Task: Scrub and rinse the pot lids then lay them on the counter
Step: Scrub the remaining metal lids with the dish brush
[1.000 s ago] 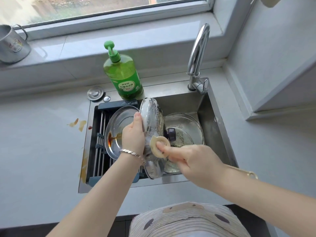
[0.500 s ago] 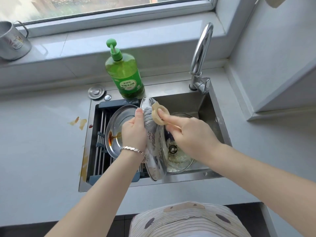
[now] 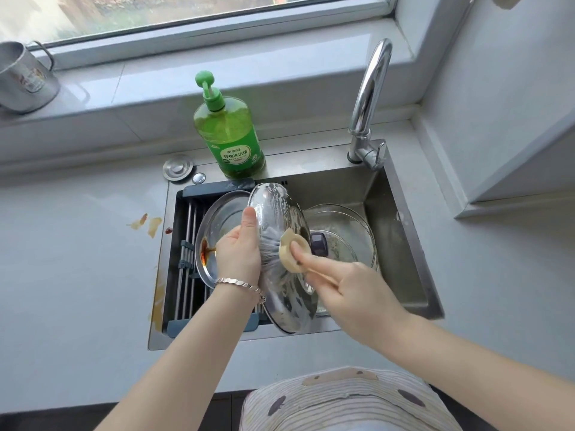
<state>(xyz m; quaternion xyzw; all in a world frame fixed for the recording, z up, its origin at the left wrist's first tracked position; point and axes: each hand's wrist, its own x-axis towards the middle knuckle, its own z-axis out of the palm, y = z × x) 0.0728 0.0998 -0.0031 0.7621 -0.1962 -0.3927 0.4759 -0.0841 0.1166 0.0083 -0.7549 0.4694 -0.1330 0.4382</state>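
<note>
A clear glass pot lid, streaked with suds, stands on edge over the steel sink. The left hand grips its left rim, thumb up. The right hand presses a round beige scrub pad flat against the lid's right face with straight fingers. A dark knob shows just right of the pad. A second glass lid lies flat in the basin behind. A shiny metal lid, stained brown, leans on the drain rack at left. A green soap bottle and curved tap stand at the far rim. The pale worktop spreads left, with brown stains near the sink.
</note>
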